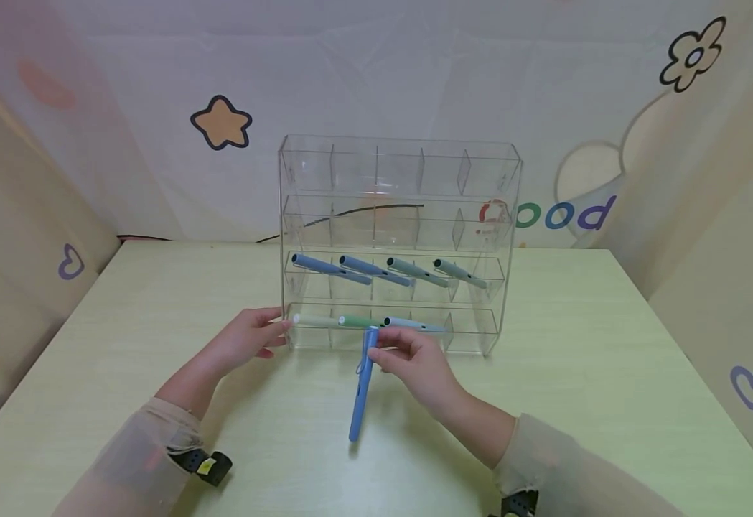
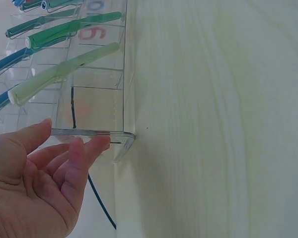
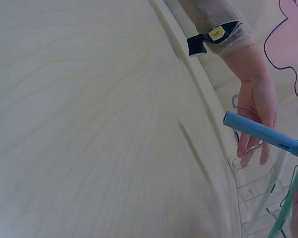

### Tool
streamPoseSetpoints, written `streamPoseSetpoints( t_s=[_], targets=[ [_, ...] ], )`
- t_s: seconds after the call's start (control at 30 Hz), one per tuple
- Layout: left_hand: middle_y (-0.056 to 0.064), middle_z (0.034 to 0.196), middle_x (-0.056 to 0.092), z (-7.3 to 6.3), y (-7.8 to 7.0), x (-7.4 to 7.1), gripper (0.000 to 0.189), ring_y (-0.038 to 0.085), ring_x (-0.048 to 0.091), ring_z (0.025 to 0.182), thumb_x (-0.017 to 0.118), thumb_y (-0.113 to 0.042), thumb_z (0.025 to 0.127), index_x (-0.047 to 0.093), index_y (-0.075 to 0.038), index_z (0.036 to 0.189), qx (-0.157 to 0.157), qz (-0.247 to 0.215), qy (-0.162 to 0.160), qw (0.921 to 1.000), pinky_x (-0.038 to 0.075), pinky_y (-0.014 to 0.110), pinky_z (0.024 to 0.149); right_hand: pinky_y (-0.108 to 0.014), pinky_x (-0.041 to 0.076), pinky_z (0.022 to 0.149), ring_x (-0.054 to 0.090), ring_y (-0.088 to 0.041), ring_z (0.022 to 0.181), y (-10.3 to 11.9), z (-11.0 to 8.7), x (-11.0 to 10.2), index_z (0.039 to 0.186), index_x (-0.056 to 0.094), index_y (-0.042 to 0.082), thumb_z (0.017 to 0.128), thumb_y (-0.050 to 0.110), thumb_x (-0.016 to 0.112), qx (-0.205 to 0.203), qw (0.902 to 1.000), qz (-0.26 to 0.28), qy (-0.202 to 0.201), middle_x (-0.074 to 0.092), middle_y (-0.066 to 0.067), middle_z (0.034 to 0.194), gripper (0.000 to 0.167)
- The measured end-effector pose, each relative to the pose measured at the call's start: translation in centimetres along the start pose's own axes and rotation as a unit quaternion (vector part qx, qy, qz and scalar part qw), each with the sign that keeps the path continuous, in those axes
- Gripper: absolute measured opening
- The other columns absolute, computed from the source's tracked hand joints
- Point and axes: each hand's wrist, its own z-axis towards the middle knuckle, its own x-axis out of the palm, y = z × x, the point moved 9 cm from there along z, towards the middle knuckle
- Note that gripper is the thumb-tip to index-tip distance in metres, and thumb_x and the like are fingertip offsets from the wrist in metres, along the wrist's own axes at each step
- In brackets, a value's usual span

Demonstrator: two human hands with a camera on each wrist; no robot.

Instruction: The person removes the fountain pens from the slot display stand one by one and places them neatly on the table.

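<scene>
A clear acrylic pen rack (image 1: 499, 316) with tiers of divided slots stands on the table. My right hand (image 1: 423, 366) pinches a blue pen (image 1: 361, 391) near its clip end in front of the bottom tier; the pen hangs down at a slight tilt. At the rack's left side, my left hand (image 1: 250, 337) holds the side panel's edge between thumb and fingers, seen in the left wrist view (image 2: 44, 183). The bottom tier bears a pale green pen (image 2: 64, 72), a green pen (image 1: 357, 321) and a light blue pen (image 1: 415, 325). In the right wrist view, most of my right hand is out of frame.
On the tier above lie two blue pens (image 1: 331, 268) and two grey-green pens (image 1: 418, 272), all slanting. The upper two tiers show no pens. Behind the light wooden table (image 1: 563, 402) hangs a printed curtain (image 1: 402, 72), with more fabric at both sides.
</scene>
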Motion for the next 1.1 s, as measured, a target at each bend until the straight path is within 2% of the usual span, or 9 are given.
streamPoseSetpoints(
  t_s=[0.3,0.5,0.73,1.1],
  targets=[
    [0.025,0.131,0.049,0.0,0.1,0.0,0.053,0.035,0.055,0.113,0.049,-0.028,0.098,0.037,0.001,0.141,0.001,0.003,-0.002,1.0,0.051,0.039,0.08,-0.033,0.052,0.076,0.065,-0.017,0.083,-1.9,0.8,2.6,0.111,0.061,-0.006,0.086,0.006,0.066,0.042,0.9985,0.034,0.009,0.067,-0.009,0.096,0.028],
    [0.025,0.132,0.048,0.1,0.1,0.0,0.054,0.035,0.055,0.114,0.049,-0.029,0.098,0.037,0.0,0.141,-0.001,0.005,-0.002,1.0,0.051,0.039,0.08,-0.035,0.053,0.075,0.066,-0.017,0.085,-3.0,1.4,4.2,0.11,0.061,-0.006,0.086,0.008,0.066,0.06,0.9976,0.03,0.02,0.068,-0.009,0.095,0.028],
    [0.025,0.131,0.049,0.0,0.0,0.0,0.053,0.036,0.054,0.114,0.048,-0.027,0.098,0.035,0.0,0.142,0.002,0.006,0.001,1.0,0.051,0.041,0.08,-0.031,0.052,0.071,0.067,-0.018,0.086,-3.8,1.8,6.1,0.108,0.062,-0.005,0.087,0.01,0.066,0.073,0.9963,0.021,0.04,0.069,-0.011,0.095,0.026],
    [0.025,0.132,0.049,0.0,-0.1,0.1,0.054,0.036,0.054,0.114,0.048,-0.028,0.098,0.036,0.001,0.141,0.009,0.003,0.002,0.9999,0.051,0.042,0.081,-0.031,0.053,0.07,0.068,-0.021,0.084,-4.8,2.4,7.8,0.119,0.057,0.002,0.086,0.012,0.068,0.09,0.9943,0.0,0.057,0.069,-0.011,0.097,0.036]
  ],
)
